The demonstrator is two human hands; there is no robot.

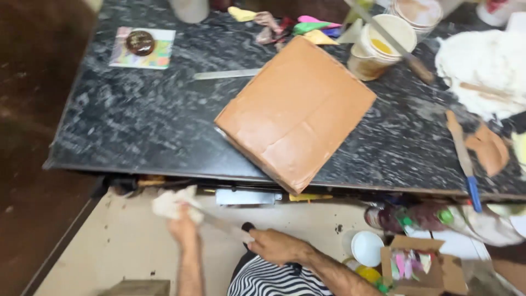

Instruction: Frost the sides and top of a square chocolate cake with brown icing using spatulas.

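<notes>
Below the counter's (137, 120) front edge, both hands work close together over the pale floor. The left hand (183, 227) is clenched around a crumpled cloth (172, 203). The right hand (276, 246) grasps the dark handle of a knife (227, 227), whose blurred blade runs up-left into the cloth.

The brown slab (296, 109) lies on the counter with its near corner jutting past the front edge, above and right of the hands. Left of the slab the dark stone is open as far as a square multicoloured card (143, 49) with a round brown disc on it near the far-left corner. A metal ruler (224, 74) pokes out from behind the slab's left side. Right of the slab stand a cream cup (381, 49) and a white heap (485, 68). On the floor right of the hands sits a small open cardboard box (419, 266) of coloured scraps beside a white lid (367, 248).
</notes>
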